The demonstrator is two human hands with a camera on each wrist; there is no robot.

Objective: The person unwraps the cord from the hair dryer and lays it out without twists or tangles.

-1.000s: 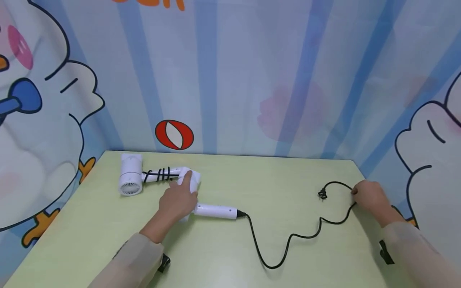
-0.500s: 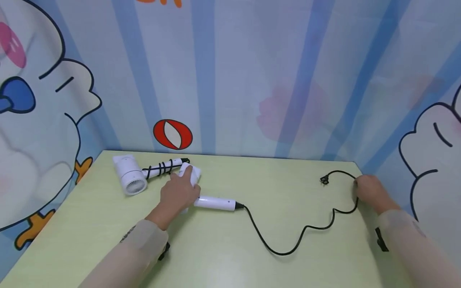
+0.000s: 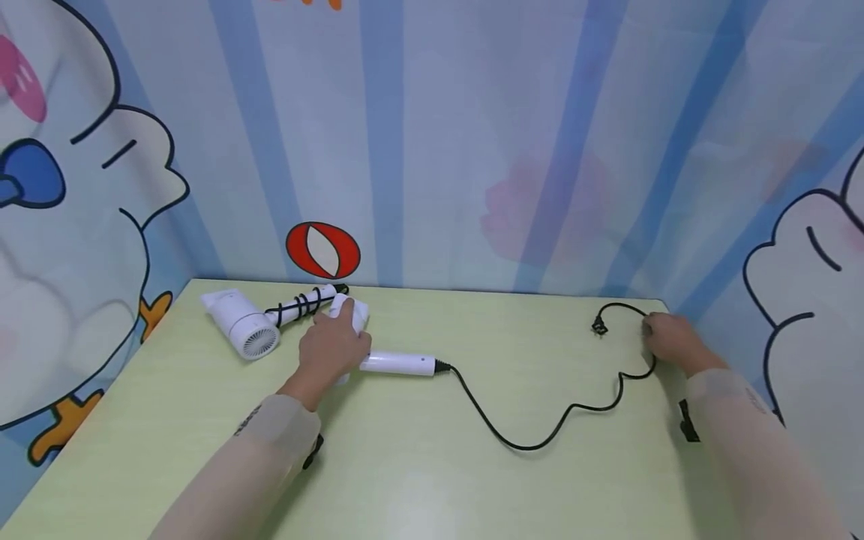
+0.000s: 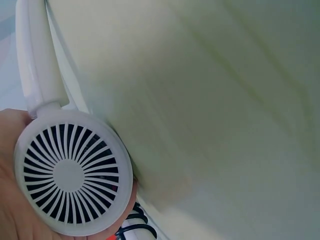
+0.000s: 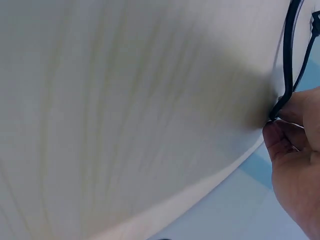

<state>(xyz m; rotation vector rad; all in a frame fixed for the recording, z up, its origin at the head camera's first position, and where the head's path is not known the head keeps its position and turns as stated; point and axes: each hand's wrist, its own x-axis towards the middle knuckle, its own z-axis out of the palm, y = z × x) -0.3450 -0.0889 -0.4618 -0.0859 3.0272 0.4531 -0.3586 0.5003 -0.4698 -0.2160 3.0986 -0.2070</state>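
My left hand (image 3: 332, 351) grips the head of a white hair dryer (image 3: 401, 364), whose handle points right across the table. In the left wrist view, the palm and fingers lie round the head behind the dryer's round slotted grille (image 4: 69, 176). A black cord (image 3: 526, 448) runs from the handle in a loose wave to my right hand (image 3: 675, 343), at the table's right edge. There the thumb and fingers pinch the cord (image 5: 288, 50). Its plug (image 3: 598, 326) lies left of that hand. The left hand hides part of the dryer.
A second white hair dryer (image 3: 239, 322) lies at the back left, its black cord wound round the handle. That handle's end is close behind the held dryer. The pale table (image 3: 466, 487) meets a printed blue curtain (image 3: 459, 150) at the back and sides.
My left hand has slid the held dryer toward the back of the table. The second dryer has turned, its handle end swinging backward. My right hand has shifted backward with the cord and plug.
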